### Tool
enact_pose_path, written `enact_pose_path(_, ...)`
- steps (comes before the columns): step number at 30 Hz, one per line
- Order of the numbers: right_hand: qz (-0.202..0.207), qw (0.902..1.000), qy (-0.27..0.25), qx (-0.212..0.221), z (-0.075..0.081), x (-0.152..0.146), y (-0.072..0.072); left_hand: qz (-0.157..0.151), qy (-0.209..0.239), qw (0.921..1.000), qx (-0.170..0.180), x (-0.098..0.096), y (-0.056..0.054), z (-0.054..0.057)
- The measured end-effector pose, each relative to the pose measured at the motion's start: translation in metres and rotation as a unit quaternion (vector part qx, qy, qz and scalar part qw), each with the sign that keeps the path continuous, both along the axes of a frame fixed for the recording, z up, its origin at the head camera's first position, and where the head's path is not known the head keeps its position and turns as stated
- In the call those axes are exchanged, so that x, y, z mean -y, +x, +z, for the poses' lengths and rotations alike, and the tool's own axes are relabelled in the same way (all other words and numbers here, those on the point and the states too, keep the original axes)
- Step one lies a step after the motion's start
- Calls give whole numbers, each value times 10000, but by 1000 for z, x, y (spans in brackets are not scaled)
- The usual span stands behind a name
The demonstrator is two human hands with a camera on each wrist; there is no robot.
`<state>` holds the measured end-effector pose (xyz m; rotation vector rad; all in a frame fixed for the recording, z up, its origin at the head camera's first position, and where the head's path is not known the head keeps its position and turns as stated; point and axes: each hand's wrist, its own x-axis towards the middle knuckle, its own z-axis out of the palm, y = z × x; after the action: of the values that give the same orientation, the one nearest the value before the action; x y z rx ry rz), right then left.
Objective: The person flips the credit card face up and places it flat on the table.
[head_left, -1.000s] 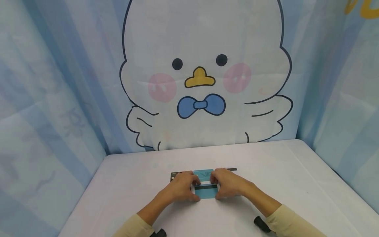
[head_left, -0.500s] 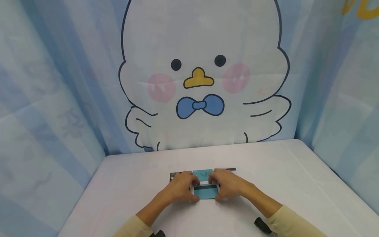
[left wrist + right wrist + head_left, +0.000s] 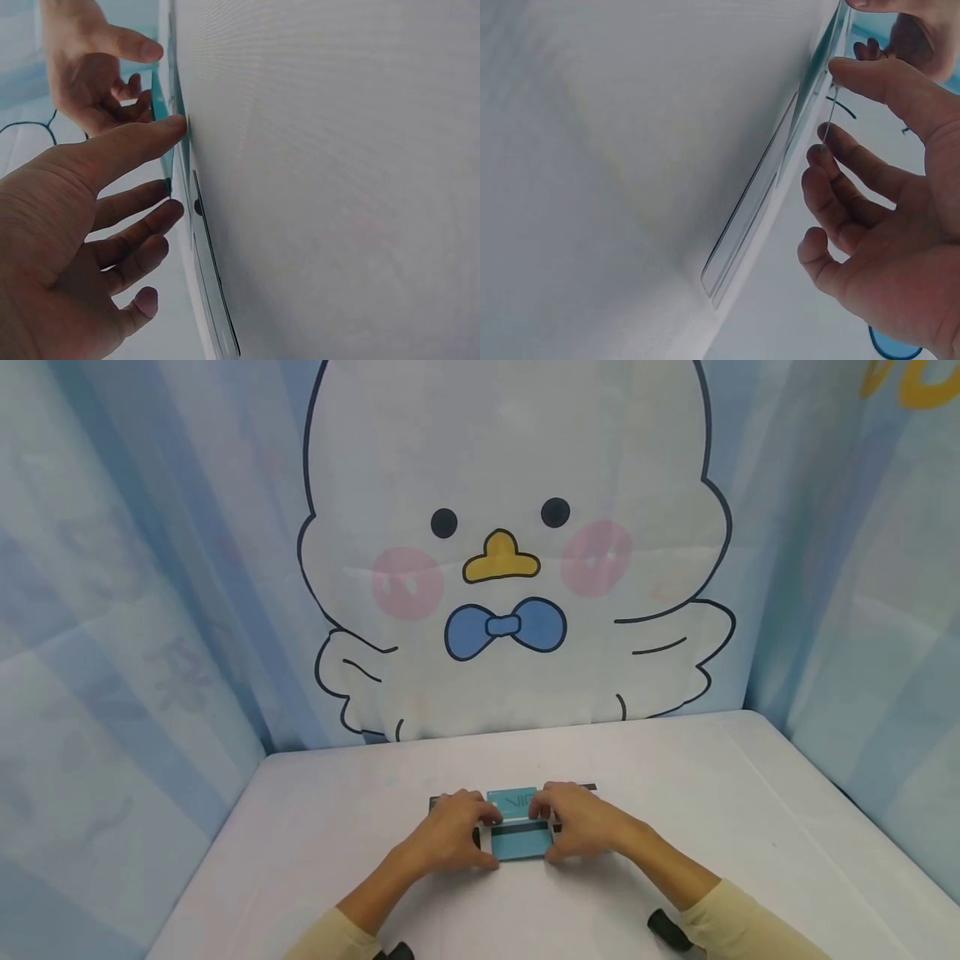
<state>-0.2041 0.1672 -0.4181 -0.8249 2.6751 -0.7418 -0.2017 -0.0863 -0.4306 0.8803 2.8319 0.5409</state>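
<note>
In the head view, a light blue card (image 3: 521, 842) with a dark stripe along its far side lies between my two hands. My left hand (image 3: 450, 833) holds its left end, thumb at the near corner and fingers at the far one. On the opposite end, my right hand (image 3: 581, 821) holds it the same way. The right wrist view shows the thin card edge (image 3: 830, 116) between thumb and fingertips. Just beyond is another blue card (image 3: 513, 803) with large lettering, partly covered by fingertips.
Dark parts of other flat cards show past the hands: a dark corner (image 3: 433, 802) at left and a dark strip (image 3: 589, 787) at right. Thin flat cards (image 3: 750, 202) lie on the white table (image 3: 337, 827). A printed curtain (image 3: 510, 693) stands behind.
Both hands and the striped card have shifted slightly away from me, and the card's near edge looks a little raised. Dark bits beside the hands show more.
</note>
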Motion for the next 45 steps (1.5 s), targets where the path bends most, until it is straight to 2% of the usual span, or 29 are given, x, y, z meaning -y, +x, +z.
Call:
enact_pose_path(16,169,9991,113,-364,-2,-3,0,-89,340,9993,-127,2,-2,0)
enact_pose_path(29,143,9981,175,-581,-4,1,0,23,617,9979,183,-1,-1,3)
enact_pose_path(45,222,9943,88,-1043,-2,10,4,-139,939,9954,95,-3,-3,2)
